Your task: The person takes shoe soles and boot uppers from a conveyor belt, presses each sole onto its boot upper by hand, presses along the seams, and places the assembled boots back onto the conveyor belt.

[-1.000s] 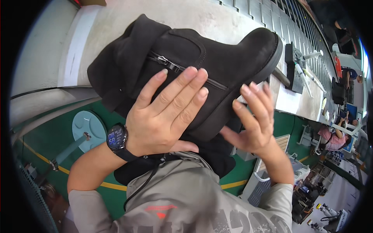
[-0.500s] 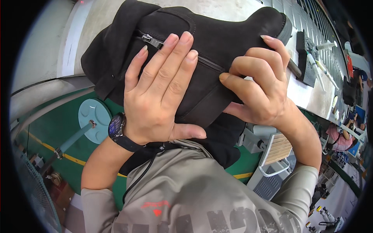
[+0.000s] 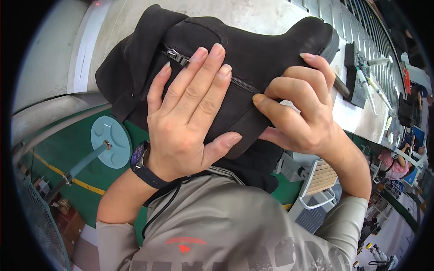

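The boot is pressed flat under the left hand, whose fingers are laid straight and spread across the side of the shaft, the fingertips reaching the zip; the thumb is hooked under the lower edge, so the boot is clamped between palm and thumb. The right hand is curled over the boot from the other side, its fingers bent and pinched onto the suede just beside the zip line, the index fingertip set against the seam. Both hands are thus closed on the same boot, touching it, with the fingertips of one near those of the other.

The boot is black suede, laid on its side at the near edge of a pale grey bench, shaft toward the left and toe toward the upper right, partly overhanging the person's lap. A dark watch is worn on the left wrist. Syringe-like applicators are seen on the bench to the right, well apart from the hands. Below the bench, a green floor and a round light-blue stool base are visible. Another person is seated far to the right.
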A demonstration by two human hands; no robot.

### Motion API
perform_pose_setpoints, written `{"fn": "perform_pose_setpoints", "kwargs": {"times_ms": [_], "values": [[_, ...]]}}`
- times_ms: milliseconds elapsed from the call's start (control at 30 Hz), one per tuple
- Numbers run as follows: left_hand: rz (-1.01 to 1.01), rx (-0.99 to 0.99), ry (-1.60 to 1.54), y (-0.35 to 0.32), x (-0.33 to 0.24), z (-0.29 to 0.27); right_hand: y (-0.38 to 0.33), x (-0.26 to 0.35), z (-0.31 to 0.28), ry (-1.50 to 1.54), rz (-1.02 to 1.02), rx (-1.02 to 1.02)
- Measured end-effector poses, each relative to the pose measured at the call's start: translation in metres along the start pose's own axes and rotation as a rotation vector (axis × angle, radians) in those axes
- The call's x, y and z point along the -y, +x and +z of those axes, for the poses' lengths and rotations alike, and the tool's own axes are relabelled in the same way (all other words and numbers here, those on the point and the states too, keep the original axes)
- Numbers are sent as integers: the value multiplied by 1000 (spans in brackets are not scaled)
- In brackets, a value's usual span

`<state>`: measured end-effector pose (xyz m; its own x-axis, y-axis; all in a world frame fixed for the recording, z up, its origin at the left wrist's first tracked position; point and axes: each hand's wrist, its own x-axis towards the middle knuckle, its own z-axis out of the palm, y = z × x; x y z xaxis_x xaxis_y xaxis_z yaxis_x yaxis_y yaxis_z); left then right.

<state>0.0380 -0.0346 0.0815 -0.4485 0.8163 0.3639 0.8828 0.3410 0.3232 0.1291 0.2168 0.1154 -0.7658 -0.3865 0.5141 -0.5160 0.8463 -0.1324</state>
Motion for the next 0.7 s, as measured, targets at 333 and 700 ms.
{"fn": "perform_pose_setpoints", "kwargs": {"times_ms": [333,700], "values": [[213,82,-103,83,-1,-43,-14,-20,-37,-151,106,95],[153,155,-105,99,12,-9,-15,-27,-22,-42,92,20]]}}
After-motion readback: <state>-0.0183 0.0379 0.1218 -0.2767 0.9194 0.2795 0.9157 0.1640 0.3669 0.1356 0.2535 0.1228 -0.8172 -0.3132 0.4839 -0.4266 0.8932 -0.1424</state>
